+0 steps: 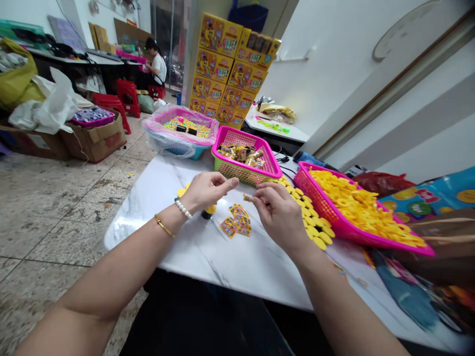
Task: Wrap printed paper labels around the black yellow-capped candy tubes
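Observation:
My left hand (208, 190), with a pearl bracelet and a gold bangle at the wrist, is above the table with its fingers curled in and its thumb pointing right. Anything inside its fingers is hidden. Just under it a small black cylinder with a yellow top (209, 212) stands upright on the table. To the right, my right hand (280, 212) pinches a small printed label (248, 198) between thumb and fingers. Several square orange printed labels (237, 221) lie in a loose, overlapping pile between and below my hands.
Round yellow-topped pieces (315, 222) stand in rows beside a pink basket (326, 212) of yellow parts. Behind is a basket (247, 170) of wrapped pieces, and a lined basket (163, 116) of coloured beads. Yellow boxes (230, 69) are stacked beyond. A person (158, 66) sits far left.

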Tool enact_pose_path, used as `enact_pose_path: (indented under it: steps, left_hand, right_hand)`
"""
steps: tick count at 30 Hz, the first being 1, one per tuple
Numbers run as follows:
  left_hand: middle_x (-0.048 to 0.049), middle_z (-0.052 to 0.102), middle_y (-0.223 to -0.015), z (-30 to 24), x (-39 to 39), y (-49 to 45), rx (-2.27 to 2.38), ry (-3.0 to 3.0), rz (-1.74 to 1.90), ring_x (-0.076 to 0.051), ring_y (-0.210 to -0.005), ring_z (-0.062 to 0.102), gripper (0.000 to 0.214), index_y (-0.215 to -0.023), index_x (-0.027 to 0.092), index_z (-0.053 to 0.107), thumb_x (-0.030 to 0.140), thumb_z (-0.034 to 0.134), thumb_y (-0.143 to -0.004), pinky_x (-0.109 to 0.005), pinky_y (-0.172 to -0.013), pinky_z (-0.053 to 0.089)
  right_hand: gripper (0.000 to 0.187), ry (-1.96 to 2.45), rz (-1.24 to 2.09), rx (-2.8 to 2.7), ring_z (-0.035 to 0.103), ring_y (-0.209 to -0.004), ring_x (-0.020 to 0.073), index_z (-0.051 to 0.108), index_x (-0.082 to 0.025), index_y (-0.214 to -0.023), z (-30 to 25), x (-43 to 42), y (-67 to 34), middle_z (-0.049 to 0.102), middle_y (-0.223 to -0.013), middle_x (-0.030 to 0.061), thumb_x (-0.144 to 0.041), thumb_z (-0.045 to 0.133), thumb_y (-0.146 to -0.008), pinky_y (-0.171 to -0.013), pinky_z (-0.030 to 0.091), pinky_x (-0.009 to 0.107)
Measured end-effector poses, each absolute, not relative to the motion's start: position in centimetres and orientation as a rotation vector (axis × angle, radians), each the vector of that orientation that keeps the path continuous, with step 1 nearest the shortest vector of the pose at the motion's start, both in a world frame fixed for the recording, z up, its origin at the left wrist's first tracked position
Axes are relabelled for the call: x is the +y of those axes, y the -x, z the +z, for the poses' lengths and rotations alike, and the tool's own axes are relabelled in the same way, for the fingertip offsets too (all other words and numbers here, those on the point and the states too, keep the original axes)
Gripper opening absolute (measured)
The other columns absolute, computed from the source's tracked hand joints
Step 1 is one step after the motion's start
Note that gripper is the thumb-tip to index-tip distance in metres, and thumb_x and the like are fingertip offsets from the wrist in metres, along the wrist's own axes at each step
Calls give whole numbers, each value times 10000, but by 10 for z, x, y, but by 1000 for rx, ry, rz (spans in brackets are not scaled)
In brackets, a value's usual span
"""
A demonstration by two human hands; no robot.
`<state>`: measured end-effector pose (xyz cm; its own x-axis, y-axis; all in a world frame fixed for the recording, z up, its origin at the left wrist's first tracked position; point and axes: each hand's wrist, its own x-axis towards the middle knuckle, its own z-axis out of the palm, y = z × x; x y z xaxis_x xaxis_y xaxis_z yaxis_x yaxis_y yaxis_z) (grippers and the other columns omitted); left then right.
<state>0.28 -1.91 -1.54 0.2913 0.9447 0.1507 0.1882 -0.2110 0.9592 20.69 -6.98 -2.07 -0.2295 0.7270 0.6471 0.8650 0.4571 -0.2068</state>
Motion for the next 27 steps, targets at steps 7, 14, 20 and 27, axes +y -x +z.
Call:
enact_pose_path:
  steps: [7,14,20,27]
  left_hand:
    - [0,619,-628,-11,-17,0,847,-1364,963,-54,-470,458,249,-709,132,643,353,757,-698,-192,-445,334]
    - [2,618,-605,-14,-17,-3,952,-1396,971,-48,-422,430,190,-664,136,618,292,679,-756,-199,-425,321]
    - [6,641,-664,-15,-23,-9,1073,-1450,1226,-64,-469,467,214,-771,158,639,371,656,-787,-197,-455,369]
    - [-23,682,-730,-16,-23,-6,1018,-1613,1178,-106,-630,565,237,-793,155,699,391,688,-768,-207,-589,449]
  right_hand:
    - [93,1108,54,-1862,650,-975,224,673,-244,-926,-11,-50,-172,651,-1087,81,-309,648,-864,-815,559,366]
    - [375,1199,898,-1362,548,-530,114,650,-178,-870,-41,-45,-172,648,-717,23,-548,665,-815,-449,432,234]
    - [474,1246,696,-1313,360,-463,85,482,-206,-610,-46,-50,-170,425,-498,-53,-602,606,-838,-438,303,224]
    - [527,1239,707,-1547,334,-499,95,415,-207,-549,-47,-47,-176,373,-504,-48,-615,574,-844,-453,268,233]
